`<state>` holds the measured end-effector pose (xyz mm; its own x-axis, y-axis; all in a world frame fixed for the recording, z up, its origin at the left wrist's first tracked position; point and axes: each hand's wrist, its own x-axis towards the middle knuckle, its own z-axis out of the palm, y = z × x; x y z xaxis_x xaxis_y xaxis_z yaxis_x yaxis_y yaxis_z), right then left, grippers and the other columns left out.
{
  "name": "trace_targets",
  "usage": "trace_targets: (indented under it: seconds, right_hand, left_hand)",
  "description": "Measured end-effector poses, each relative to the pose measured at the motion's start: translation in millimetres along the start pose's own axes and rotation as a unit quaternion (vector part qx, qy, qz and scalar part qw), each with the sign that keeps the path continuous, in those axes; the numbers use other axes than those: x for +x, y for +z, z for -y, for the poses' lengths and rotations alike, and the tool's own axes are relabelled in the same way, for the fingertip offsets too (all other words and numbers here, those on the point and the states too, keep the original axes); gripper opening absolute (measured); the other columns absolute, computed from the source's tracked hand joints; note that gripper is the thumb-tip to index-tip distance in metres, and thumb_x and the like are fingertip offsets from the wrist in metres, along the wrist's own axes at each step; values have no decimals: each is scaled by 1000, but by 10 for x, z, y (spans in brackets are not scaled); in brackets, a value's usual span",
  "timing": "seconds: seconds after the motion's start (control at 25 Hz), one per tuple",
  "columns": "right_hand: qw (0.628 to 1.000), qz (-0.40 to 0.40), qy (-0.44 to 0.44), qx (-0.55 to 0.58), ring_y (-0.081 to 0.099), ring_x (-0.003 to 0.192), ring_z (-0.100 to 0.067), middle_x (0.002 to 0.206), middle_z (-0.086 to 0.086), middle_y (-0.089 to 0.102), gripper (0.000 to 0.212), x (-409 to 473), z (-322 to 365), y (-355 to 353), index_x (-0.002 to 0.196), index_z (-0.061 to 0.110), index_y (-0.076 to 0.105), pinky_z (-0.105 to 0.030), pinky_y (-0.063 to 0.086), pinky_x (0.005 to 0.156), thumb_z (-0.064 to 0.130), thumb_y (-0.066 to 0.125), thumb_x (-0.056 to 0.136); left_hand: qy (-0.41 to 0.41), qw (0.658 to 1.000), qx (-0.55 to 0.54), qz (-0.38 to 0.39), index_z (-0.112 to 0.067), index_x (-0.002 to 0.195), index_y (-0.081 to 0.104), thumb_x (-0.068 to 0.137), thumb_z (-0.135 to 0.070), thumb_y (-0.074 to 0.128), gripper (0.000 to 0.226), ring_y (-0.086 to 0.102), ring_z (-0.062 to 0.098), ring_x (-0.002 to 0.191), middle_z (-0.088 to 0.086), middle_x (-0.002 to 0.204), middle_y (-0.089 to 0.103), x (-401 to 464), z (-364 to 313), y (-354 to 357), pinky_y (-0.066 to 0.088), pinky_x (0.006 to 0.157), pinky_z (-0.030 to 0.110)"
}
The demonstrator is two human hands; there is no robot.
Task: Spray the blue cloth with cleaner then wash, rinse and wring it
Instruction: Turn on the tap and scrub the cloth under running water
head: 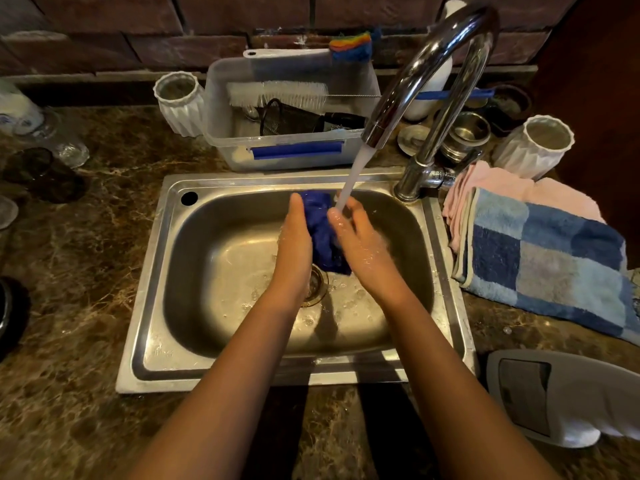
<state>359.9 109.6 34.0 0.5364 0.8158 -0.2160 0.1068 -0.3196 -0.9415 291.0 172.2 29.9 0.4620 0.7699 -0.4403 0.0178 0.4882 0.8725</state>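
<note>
The blue cloth (323,233) is bunched up and wet, held upright over the steel sink (166,271). My left hand (294,240) presses its left side with straight fingers. My right hand (358,240) grips its right side, thumb on the cloth. Water runs from the chrome tap (429,71) in a white stream (353,178) onto my right thumb and the cloth's top. The cloth's lower end hangs just above the drain (317,282). No spray bottle can be identified with certainty.
Behind the sink stands a clear plastic tub (221,133) with a brush and utensils. White ribbed vases (178,102) (535,147) stand left and right. A pink cloth (485,181) and a blue checked towel (540,258) lie right of the sink. Glasses stand far left.
</note>
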Motion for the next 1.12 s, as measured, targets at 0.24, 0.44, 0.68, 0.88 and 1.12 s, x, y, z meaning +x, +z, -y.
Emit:
trace_targets:
  seconds: [0.24, 0.44, 0.68, 0.88, 1.12]
  right_hand:
    - [951, -65, 85, 290, 65, 92, -18, 94, 2, 67, 13, 53, -75, -68, 98, 22, 60, -29, 55, 83, 25, 59, 86]
    - [939, -172, 87, 283, 63, 74, -12, 77, 2, 64, 9, 76, -19, 6, 81, 20, 62, -31, 52, 73, 22, 57, 87]
    - [860, -75, 151, 481, 66, 68, -10, 78, -1, 65, 20, 112, 145, 98, 96, 17, 61, -23, 56, 66, 31, 49, 91]
    - [906, -131, 165, 368, 61, 61, -8, 63, 3, 61, 27, 157, 169, 210, 75, 21, 60, -21, 52, 60, 31, 42, 93]
    - [979, -205, -10, 11, 52, 61, -4, 65, 12, 52, 26, 95, 99, 193, 80, 16, 57, -14, 41, 55, 23, 38, 96]
  left_hand:
    - [42, 988, 84, 126, -27, 130, 45, 71, -32, 66, 63, 57, 19, 115, 4, 129, 55, 78, 70, -167, 48, 96, 37]
    - [69, 997, 29, -21, -20, 115, 56, 89, -40, 48, 33, 62, 22, 104, 6, 111, 64, -14, 327, -51, 53, 86, 35]
    - [323, 906, 260, -82, -20, 115, 54, 80, -46, 53, 43, 53, 2, 90, 1, 108, 50, -63, 142, 144, 42, 76, 2]
    - [242, 908, 329, -99, -19, 90, 58, 85, -43, 55, 24, 60, 15, 78, 3, 86, 61, 26, 90, 192, 49, 67, 24]
    - [-3, 980, 196, -45, -15, 75, 55, 93, -22, 44, 22, 51, 8, 60, -2, 68, 53, 171, -37, 143, 44, 53, 17]
